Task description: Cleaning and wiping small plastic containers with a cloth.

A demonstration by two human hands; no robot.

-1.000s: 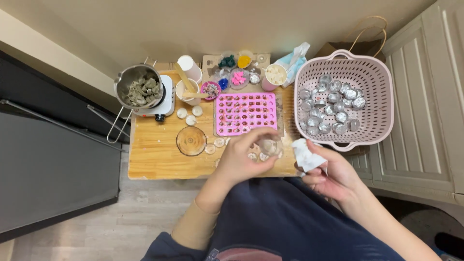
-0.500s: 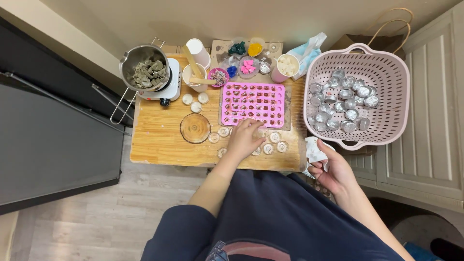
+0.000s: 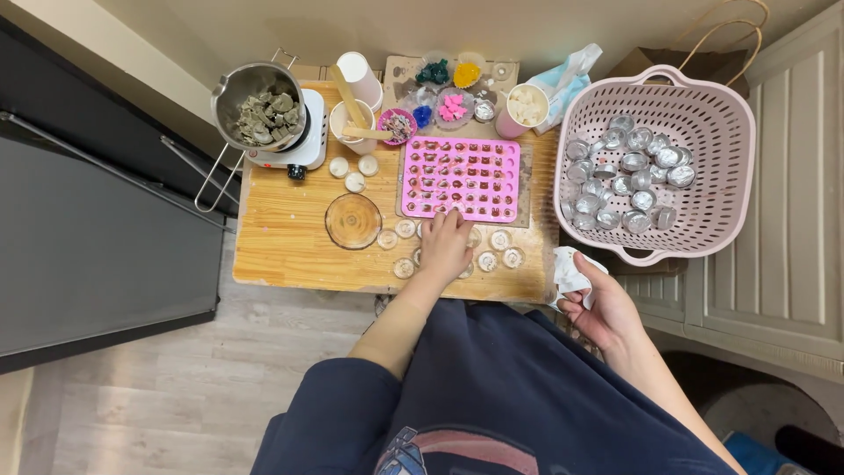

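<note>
My left hand [image 3: 445, 245] rests palm down on the small wooden table [image 3: 281, 237], fingertips at the near edge of the pink silicone mould [image 3: 460, 177]. Small round clear pieces [image 3: 500, 239] lie around it; whether it grips one is hidden. My right hand [image 3: 601, 305] hangs off the table's right corner, closed on a crumpled white tissue [image 3: 570, 269]. A clear round lid [image 3: 352, 221] lies to the left of my left hand.
A pink perforated basket [image 3: 734, 202] holds several foil cups [image 3: 626, 176] at the right. A metal pot [image 3: 257, 105] of grey lumps sits on a white warmer at the back left. Cups, small dishes of coloured bits and a tissue pack [image 3: 563, 79] line the back.
My left hand set a clear piece down and moved forward to the mould's near edge. My right hand with the tissue dropped back off the table corner. The camera view shifted.
</note>
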